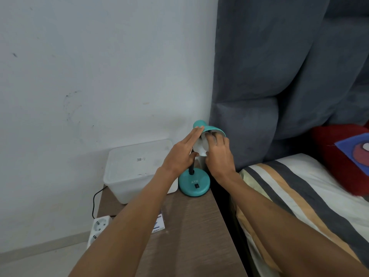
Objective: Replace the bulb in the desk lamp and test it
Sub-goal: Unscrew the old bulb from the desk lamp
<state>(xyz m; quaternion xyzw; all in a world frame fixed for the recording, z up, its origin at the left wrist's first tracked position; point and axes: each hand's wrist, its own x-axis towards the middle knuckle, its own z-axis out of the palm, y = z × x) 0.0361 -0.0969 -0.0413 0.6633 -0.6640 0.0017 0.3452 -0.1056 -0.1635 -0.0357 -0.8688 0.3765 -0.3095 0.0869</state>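
Teal lamp [194, 181] stands at the far right corner of the brown worktop [187, 226], base flat, black neck rising to a shade [211, 129] tipped so its white inside faces the camera. Both forearms reach forward from the near edge, converging on the shade. Left hand [180, 154]: fingers straight and together, laid along the shade's left rim, fingertips touching the teal top, thumb tucked below the rim by the neck; it steadies the shade in a loose, open hold. Right hand [218, 154]: wrist bent, fingers curled into the shade's mouth; what they grip is hidden, so bulb contact cannot be told. Left of the lamp base, just beside it, a white lidded box [131, 170]. Nearer than the lamp, a small card [158, 224] lies on the worktop. Right of the lamp, a striped bed [299, 196].
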